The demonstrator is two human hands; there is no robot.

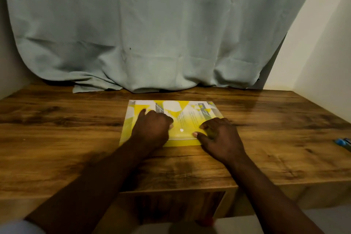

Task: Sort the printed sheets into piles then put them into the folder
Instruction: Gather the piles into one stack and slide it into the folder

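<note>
left hand (pixel 152 127): head view; fingers curled under, forefinger stretched out, knuckles pressed on the yellow folder (pixel 187 120), nothing seen in its grasp.
right hand (pixel 218 135): fingers bent on the flap, thumb at its edge; pinching or only pressing could not be told.
why: likely to pin the folder flat and seat the flap on its white snap (pixel 181 130).
printed sheets (pixel 168 107): showed through the folder, seemingly already inside.
folder's place: flat, mid-table (pixel 57 129).
around: grey-green cloth (pixel 152 34) draped behind; blue object (pixel 341 141) at the right edge, well apart; nothing barred the hands.

Bare tabletop (pixel 66 129) around folder (pixel 182 118).
</note>
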